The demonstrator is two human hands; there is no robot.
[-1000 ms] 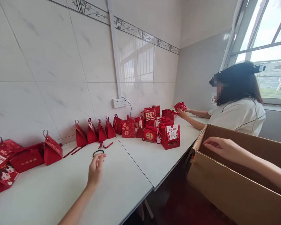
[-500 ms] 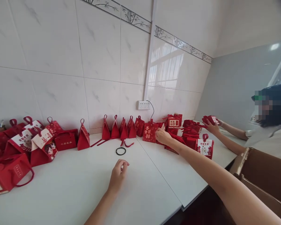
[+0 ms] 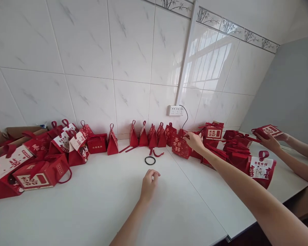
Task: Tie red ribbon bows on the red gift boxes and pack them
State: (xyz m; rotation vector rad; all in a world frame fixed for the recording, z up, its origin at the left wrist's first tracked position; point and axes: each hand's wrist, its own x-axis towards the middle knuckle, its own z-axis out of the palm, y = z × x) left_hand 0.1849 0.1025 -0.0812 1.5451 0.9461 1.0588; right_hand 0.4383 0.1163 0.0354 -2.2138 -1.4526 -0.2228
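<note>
My right hand (image 3: 195, 142) reaches forward and pinches the top of a red gift box (image 3: 181, 147) with gold characters. The box is slightly tilted, and its handle is mostly hidden by my fingers. My left hand (image 3: 149, 184) rests near the white table (image 3: 113, 201) with its fingers curled in, and nothing shows in it. Just beyond it lie a black ring-shaped band (image 3: 150, 160) and a short red ribbon strip (image 3: 158, 154). Several peaked red boxes (image 3: 152, 136) with loop handles stand in a row against the wall.
Red and white gift boxes (image 3: 38, 172) crowd the left side, beside a cardboard carton (image 3: 12, 136). More red boxes (image 3: 236, 155) cluster at the right. A co-worker's hands (image 3: 273, 141) hold another red box (image 3: 267, 130) there. A power strip (image 3: 176, 110) is on the tiled wall.
The view has swung left, so everything sits farther right in the picture. The red box under my right hand has tilted. The co-worker's box has turned to show its pale label.
</note>
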